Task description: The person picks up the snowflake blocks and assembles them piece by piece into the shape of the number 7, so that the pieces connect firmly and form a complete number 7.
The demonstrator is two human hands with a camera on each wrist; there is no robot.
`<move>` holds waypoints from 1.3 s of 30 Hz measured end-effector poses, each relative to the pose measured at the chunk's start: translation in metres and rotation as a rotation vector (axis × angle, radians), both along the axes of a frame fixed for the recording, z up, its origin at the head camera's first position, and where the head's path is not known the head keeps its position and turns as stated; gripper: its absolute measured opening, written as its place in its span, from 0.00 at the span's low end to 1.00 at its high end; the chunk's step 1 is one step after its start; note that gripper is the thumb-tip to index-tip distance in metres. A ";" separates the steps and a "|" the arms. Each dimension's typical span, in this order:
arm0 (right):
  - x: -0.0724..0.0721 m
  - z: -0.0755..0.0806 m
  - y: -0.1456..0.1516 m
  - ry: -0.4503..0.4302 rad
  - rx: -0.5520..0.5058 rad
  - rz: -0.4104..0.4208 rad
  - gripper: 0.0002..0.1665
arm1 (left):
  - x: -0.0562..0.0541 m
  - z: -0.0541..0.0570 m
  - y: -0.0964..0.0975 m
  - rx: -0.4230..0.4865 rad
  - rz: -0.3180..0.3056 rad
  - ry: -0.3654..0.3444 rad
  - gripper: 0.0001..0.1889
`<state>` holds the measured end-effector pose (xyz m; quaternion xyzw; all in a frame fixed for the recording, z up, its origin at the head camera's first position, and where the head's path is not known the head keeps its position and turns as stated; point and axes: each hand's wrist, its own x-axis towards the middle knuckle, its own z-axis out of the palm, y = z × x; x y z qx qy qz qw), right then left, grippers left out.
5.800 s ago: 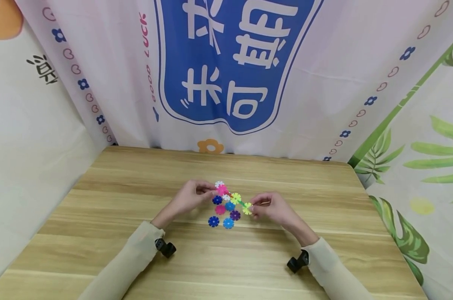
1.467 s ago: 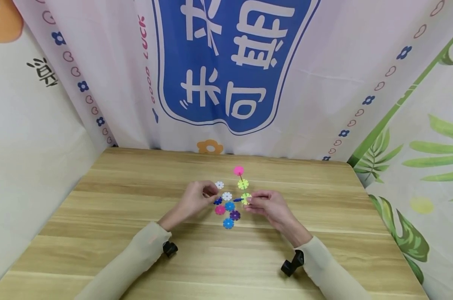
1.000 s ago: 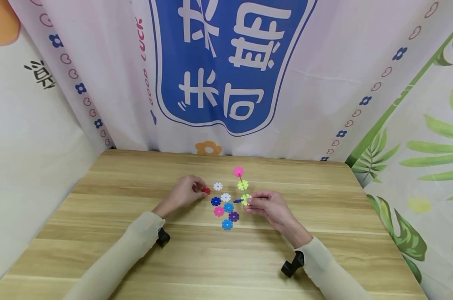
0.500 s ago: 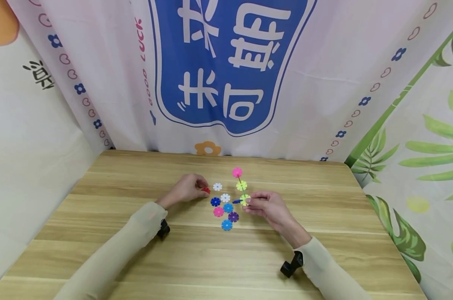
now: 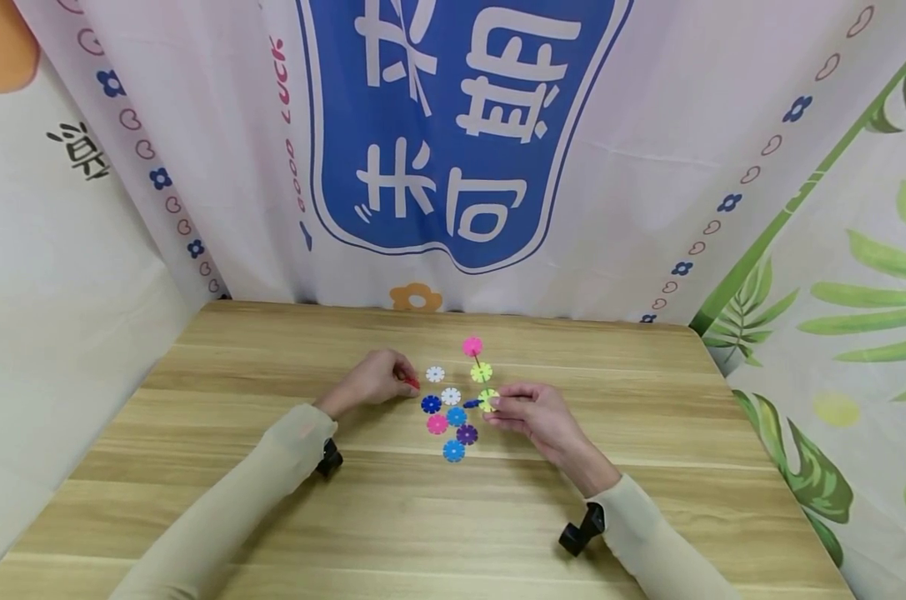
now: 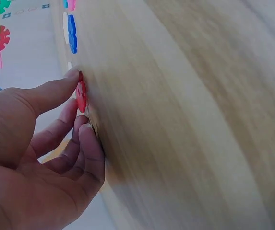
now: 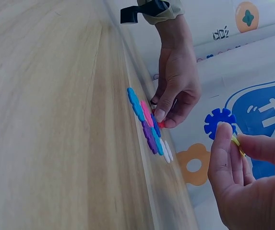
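Observation:
My left hand (image 5: 373, 379) pinches a red snowflake disc (image 6: 82, 93) between thumb and fingers, its edge turned up, low over the table left of the loose discs. Farther right, my right hand (image 5: 540, 418) holds the end yellow disc (image 5: 488, 401) of a linked chain. From there the chain runs away through a green link and another yellow disc (image 5: 482, 372) to a pink disc (image 5: 473, 345) at the far end. A dark blue disc (image 7: 220, 123) is slotted onto the held yellow one and points left. My fingers partly hide that yellow disc.
Between the hands lie loose discs: white (image 5: 435, 374), white (image 5: 451, 396), dark blue (image 5: 431, 404), pink (image 5: 437, 424), light blue (image 5: 456, 417), purple (image 5: 467, 434) and light blue (image 5: 454, 451). A printed curtain (image 5: 272, 208) hangs behind the wooden table (image 5: 392, 517).
My left hand released the chain's pink end, then moved left and picked up the red disc. A dark blue disc left the table and joined the chain in my right hand.

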<state>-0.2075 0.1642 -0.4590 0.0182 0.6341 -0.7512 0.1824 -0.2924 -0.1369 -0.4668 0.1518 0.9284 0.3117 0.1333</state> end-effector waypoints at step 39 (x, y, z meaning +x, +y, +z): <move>-0.002 -0.003 -0.003 -0.012 -0.002 -0.004 0.19 | 0.062 0.002 0.038 0.762 0.191 -0.505 0.12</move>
